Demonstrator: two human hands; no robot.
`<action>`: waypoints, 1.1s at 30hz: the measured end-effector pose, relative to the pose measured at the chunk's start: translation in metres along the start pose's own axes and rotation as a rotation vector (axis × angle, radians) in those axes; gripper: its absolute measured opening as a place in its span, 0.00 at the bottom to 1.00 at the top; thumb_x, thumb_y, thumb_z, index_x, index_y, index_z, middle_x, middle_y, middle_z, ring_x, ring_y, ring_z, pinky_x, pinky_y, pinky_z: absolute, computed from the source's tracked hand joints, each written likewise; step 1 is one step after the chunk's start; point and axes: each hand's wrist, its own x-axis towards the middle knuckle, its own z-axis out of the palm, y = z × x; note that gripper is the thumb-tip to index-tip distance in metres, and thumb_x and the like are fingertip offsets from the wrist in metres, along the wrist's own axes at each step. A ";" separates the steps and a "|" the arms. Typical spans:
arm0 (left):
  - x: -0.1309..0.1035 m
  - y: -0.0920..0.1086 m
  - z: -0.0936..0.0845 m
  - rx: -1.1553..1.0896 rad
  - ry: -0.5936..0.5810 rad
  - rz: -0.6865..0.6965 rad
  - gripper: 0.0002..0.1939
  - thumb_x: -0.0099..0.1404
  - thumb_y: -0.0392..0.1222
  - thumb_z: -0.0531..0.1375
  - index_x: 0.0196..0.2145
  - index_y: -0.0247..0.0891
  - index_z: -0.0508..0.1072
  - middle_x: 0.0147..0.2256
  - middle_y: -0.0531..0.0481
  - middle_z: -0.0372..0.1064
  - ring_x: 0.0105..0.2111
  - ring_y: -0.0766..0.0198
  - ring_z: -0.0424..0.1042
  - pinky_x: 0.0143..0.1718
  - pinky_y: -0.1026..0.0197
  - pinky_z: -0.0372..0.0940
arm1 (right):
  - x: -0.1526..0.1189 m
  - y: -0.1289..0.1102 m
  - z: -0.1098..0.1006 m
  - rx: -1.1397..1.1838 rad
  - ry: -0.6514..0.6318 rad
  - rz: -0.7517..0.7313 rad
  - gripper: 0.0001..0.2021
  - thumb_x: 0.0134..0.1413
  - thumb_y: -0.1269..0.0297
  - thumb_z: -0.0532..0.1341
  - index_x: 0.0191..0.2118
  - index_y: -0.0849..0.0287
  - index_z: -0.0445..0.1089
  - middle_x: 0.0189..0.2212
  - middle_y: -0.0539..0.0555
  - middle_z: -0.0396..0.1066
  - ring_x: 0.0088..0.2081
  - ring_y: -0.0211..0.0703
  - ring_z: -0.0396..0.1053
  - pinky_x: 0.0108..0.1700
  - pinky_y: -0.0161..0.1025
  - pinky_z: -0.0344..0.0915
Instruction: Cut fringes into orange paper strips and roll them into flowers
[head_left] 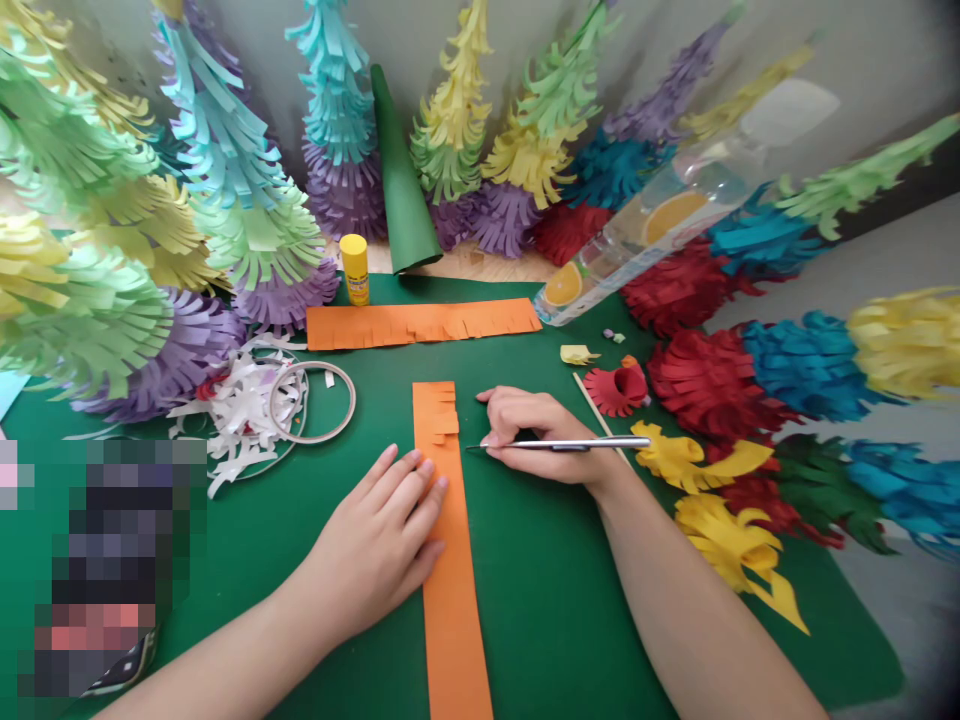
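A long orange paper strip (pixel 454 600) lies lengthwise on the green mat, with several short cuts along the right edge of its far end. My left hand (pixel 390 540) rests flat on the strip's left side, fingers stretched out and pressing on the paper. To the right of the strip, my right hand (pixel 536 435) is closed around a slim silver craft knife (pixel 600 443). The knife's thin tip points left and is just off the strip's right edge. Beyond both hands, a second orange strip (pixel 360 328) with a fringed lower edge lies crosswise.
Fringed paper cones (pixel 247 240) line the back and sides. A yellow glue stick (pixel 355 270), a plain green cone (pixel 405 190) and a clear bottle (pixel 637 240) stand behind. White scraps and a tape ring (pixel 352 400) lie left; curled yellow paper (pixel 739 540) lies right.
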 end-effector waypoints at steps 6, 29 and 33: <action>0.001 0.000 -0.001 0.007 -0.016 -0.001 0.20 0.69 0.42 0.51 0.53 0.28 0.68 0.51 0.39 0.69 0.55 0.48 0.65 0.59 0.42 0.59 | -0.002 0.006 0.000 0.129 0.090 0.040 0.08 0.50 0.72 0.64 0.25 0.57 0.65 0.23 0.47 0.70 0.28 0.36 0.68 0.54 0.51 0.64; 0.001 0.000 -0.001 -0.057 0.012 -0.032 0.21 0.68 0.45 0.54 0.55 0.32 0.68 0.55 0.43 0.67 0.56 0.52 0.63 0.66 0.39 0.32 | 0.001 0.002 0.006 -0.001 0.052 0.064 0.05 0.51 0.68 0.66 0.27 0.57 0.70 0.25 0.49 0.75 0.30 0.38 0.72 0.55 0.50 0.64; 0.001 -0.001 -0.002 -0.048 -0.001 -0.019 0.22 0.68 0.44 0.53 0.56 0.32 0.68 0.55 0.42 0.67 0.56 0.52 0.63 0.66 0.38 0.32 | 0.001 0.001 0.006 -0.009 0.041 0.082 0.04 0.52 0.67 0.66 0.28 0.57 0.71 0.27 0.50 0.77 0.32 0.39 0.74 0.56 0.51 0.63</action>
